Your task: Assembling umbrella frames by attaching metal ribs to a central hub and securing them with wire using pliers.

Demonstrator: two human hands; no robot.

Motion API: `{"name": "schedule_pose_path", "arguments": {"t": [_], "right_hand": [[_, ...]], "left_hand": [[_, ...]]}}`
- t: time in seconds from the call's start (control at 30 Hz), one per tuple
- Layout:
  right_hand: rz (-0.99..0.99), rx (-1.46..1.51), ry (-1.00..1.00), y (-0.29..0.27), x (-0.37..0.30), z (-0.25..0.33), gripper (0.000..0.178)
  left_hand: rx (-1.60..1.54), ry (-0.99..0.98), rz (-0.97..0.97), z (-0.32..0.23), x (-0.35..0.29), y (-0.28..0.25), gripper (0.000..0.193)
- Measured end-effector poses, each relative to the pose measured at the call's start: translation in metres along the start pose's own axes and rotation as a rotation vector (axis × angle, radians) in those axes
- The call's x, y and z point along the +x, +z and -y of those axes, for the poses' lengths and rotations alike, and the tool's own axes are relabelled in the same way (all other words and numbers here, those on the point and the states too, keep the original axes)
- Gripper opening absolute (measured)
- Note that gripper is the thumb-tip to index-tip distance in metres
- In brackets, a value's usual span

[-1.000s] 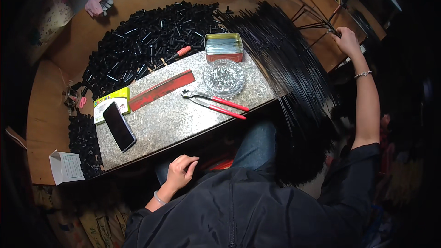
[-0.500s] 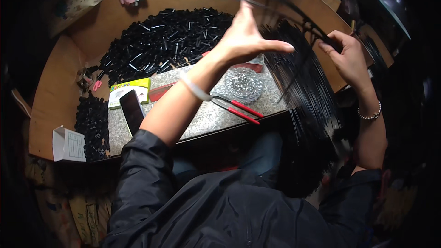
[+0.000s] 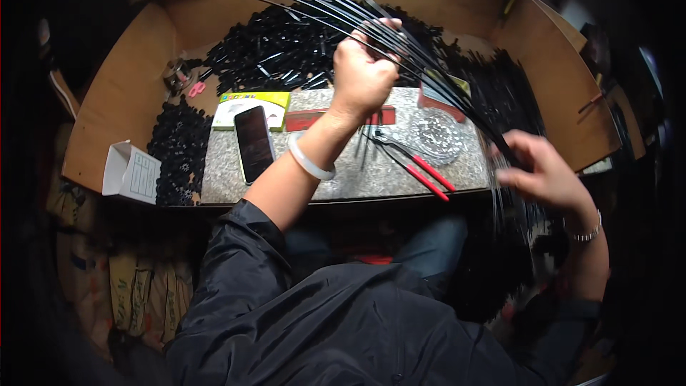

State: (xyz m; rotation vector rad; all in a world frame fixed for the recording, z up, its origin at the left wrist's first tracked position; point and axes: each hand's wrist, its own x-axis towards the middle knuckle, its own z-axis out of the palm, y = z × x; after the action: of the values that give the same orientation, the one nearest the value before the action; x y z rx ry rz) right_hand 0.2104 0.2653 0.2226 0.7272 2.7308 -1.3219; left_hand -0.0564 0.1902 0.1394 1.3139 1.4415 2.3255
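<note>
My left hand (image 3: 366,75) is closed around a bundle of long thin black rods (image 3: 457,96), which fan out toward the upper left. The bundle's near end runs into my right hand (image 3: 543,168), whose fingers and thumb curl around it, slightly blurred. Some short dark pieces hang below my left hand. Under the rods, on a speckled grey slab (image 3: 336,186), lie pliers with red handles (image 3: 421,171) and a round clear dish (image 3: 436,136) of small shiny bits. A red bar (image 3: 304,119) lies behind my left wrist.
Black tubular parts (image 3: 264,50) are heaped at the back, with more black rods (image 3: 500,78) at the right. A phone (image 3: 254,143), a yellow-green and white box (image 3: 236,109), small black parts (image 3: 175,143) and an open white carton (image 3: 132,171) are at the left. Wooden walls (image 3: 121,93) surround the bench.
My left hand, spread before, has closed on the rods. My right hand has come down and nearer with their end, and the bundle has swung lower. The whole view has shifted.
</note>
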Motion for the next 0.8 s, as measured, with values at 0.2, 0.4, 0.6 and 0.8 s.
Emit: {"name": "schedule_pose_path", "arguments": {"t": [0.2, 0.4, 0.6, 0.8], "right_hand": [[0.088, 0.352, 0.237, 0.024, -0.038, -0.042, 0.014], [-0.061, 0.413, 0.162, 0.029, -0.056, -0.066, 0.016], [-0.361, 0.548, -0.038, 0.004, -0.085, -0.105, 0.009], [-0.524, 0.778, -0.295, -0.002, -0.091, -0.085, 0.019]], "left_hand": [[0.055, -0.103, 0.105, -0.008, 0.001, -0.058, 0.03], [-0.052, -0.173, 0.023, -0.026, -0.007, -0.074, 0.027], [-0.071, -0.114, 0.119, -0.022, -0.019, -0.076, 0.025], [-0.219, -0.187, 0.173, -0.045, -0.029, -0.061, 0.025]]}}
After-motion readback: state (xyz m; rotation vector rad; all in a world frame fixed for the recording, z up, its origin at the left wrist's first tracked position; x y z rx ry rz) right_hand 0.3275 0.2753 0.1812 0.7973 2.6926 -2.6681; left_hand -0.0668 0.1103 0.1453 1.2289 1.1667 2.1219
